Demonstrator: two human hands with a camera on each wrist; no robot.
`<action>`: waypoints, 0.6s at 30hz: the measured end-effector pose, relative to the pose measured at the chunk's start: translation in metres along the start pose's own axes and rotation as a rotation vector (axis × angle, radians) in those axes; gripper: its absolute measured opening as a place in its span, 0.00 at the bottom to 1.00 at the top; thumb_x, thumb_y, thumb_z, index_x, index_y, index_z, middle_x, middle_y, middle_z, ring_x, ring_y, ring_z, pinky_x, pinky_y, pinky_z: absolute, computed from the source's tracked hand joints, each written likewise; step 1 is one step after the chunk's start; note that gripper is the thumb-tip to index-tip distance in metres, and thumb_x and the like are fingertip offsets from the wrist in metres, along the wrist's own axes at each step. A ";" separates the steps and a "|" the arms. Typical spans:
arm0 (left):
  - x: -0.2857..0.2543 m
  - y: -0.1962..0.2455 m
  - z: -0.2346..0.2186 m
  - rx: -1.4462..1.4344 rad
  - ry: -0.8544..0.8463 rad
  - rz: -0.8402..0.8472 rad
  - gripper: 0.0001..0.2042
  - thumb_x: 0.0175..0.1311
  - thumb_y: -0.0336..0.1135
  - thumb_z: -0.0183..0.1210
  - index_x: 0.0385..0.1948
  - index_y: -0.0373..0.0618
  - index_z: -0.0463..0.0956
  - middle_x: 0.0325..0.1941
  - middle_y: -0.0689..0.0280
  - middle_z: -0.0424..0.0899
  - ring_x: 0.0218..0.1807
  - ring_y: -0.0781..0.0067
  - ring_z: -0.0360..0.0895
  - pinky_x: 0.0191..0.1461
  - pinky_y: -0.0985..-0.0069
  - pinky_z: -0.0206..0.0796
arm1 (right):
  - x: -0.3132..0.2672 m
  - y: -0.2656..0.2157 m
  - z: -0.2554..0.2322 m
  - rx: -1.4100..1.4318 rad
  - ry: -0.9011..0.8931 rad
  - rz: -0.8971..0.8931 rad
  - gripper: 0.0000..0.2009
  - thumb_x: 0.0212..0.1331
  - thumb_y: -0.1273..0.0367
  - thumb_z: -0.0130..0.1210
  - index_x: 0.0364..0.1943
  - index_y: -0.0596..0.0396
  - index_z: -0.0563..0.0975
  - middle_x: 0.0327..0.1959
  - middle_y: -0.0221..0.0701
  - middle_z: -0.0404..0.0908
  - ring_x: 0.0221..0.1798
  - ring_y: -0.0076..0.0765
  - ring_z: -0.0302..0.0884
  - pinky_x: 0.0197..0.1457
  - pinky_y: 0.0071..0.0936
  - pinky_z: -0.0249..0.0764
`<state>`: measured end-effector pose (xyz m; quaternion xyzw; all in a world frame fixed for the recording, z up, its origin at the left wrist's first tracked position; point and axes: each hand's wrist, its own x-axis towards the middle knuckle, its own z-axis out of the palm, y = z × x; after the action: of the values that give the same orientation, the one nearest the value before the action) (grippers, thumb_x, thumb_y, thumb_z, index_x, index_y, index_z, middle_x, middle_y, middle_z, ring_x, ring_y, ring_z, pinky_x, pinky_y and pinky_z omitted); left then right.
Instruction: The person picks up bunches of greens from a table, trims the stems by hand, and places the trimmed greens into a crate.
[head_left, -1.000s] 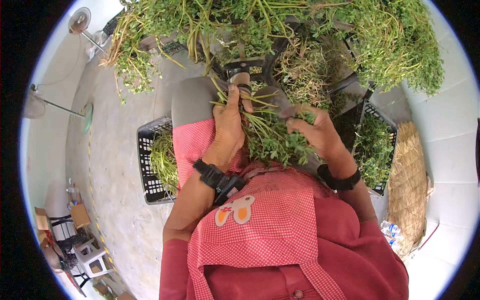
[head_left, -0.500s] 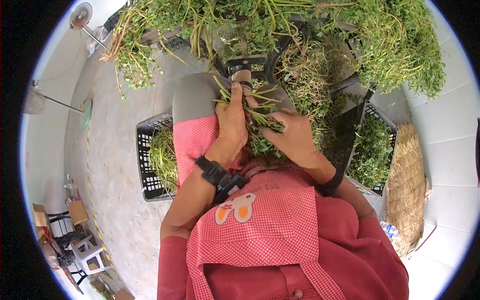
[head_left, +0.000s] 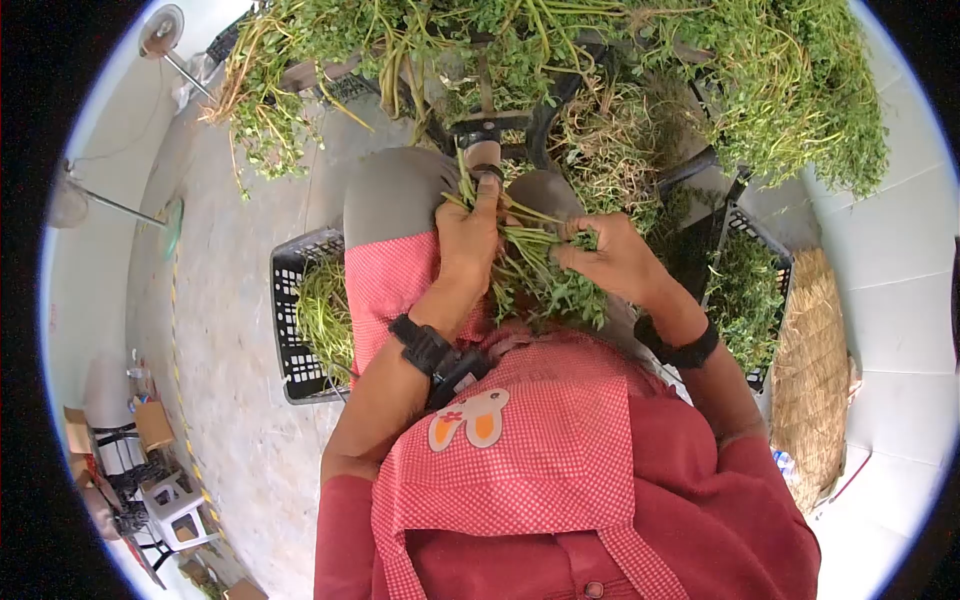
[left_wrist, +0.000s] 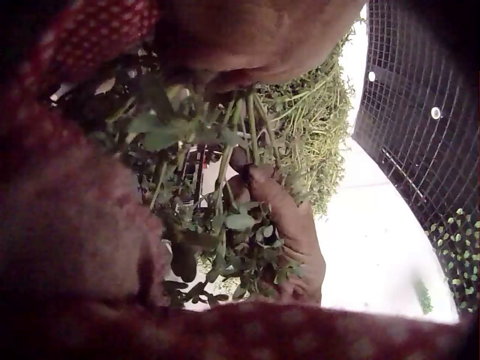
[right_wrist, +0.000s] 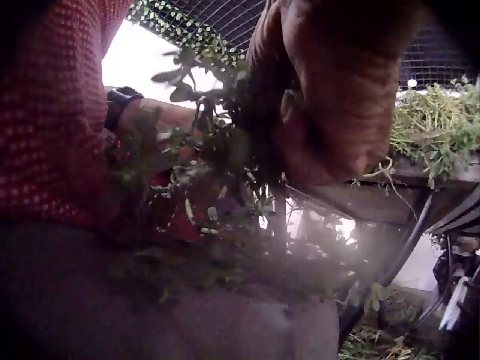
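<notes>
Above the lap, my left hand grips a bunch of leafy green stems, its thumb lying along the top. Cut-looking stem ends poke out past that thumb, while the leaves hang towards the apron. My right hand is at the bunch's right side, thumb and forefinger pinching stems close to the leaves. In the left wrist view, the right thumb and fingertips meet on the stems just below the left hand. Leaves hang beside the curled right hand in the right wrist view.
Heaped greens cover a table ahead and droop over its edge. A black crate with stems stands left, another with leafy greens right. Plant litter lies below the table. A rolled straw mat lies at the right wall.
My right hand moved left to the stems beside my left hand, then drew back right with leaves at its fingers. My left hand keeps its grip, and the bunch has tilted slightly.
</notes>
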<state>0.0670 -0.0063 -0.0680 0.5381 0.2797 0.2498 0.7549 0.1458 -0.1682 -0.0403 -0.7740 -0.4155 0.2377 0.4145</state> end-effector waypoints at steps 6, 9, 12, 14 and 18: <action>0.001 -0.004 -0.004 0.238 -0.072 0.083 0.13 0.65 0.36 0.53 0.23 0.37 0.74 0.18 0.70 0.74 0.17 0.82 0.67 0.19 0.79 0.60 | -0.005 -0.001 -0.006 -0.149 0.059 -0.183 0.12 0.51 0.69 0.57 0.35 0.66 0.77 0.20 0.43 0.75 0.20 0.22 0.69 0.26 0.24 0.67; -0.001 -0.002 -0.003 0.276 -0.086 0.080 0.14 0.66 0.36 0.52 0.23 0.34 0.72 0.16 0.67 0.73 0.14 0.80 0.68 0.17 0.79 0.60 | -0.003 -0.007 0.000 -0.290 0.021 -0.142 0.13 0.51 0.70 0.56 0.40 0.65 0.77 0.24 0.45 0.77 0.21 0.27 0.70 0.27 0.27 0.68; -0.003 -0.001 0.000 0.314 -0.082 0.083 0.14 0.66 0.36 0.51 0.23 0.34 0.72 0.16 0.68 0.73 0.14 0.80 0.68 0.17 0.79 0.61 | 0.005 0.004 0.020 -0.548 0.189 -0.204 0.15 0.49 0.70 0.52 0.43 0.56 0.77 0.32 0.46 0.78 0.32 0.53 0.76 0.36 0.41 0.74; -0.001 -0.003 0.004 0.328 -0.073 0.113 0.14 0.66 0.36 0.52 0.23 0.34 0.71 0.16 0.68 0.73 0.14 0.80 0.68 0.17 0.79 0.61 | 0.011 0.005 0.022 -0.414 0.303 -0.123 0.15 0.50 0.72 0.50 0.45 0.55 0.77 0.33 0.40 0.80 0.31 0.45 0.78 0.35 0.36 0.75; -0.003 -0.004 0.010 0.212 -0.098 0.169 0.14 0.65 0.36 0.53 0.23 0.35 0.71 0.16 0.69 0.71 0.14 0.82 0.66 0.16 0.80 0.59 | 0.014 -0.003 0.007 1.008 0.359 0.261 0.15 0.54 0.75 0.47 0.46 0.56 0.76 0.31 0.29 0.81 0.32 0.24 0.78 0.35 0.25 0.75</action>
<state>0.0719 -0.0163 -0.0685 0.6482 0.2210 0.2548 0.6827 0.1469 -0.1519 -0.0418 -0.5531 -0.0734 0.3209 0.7653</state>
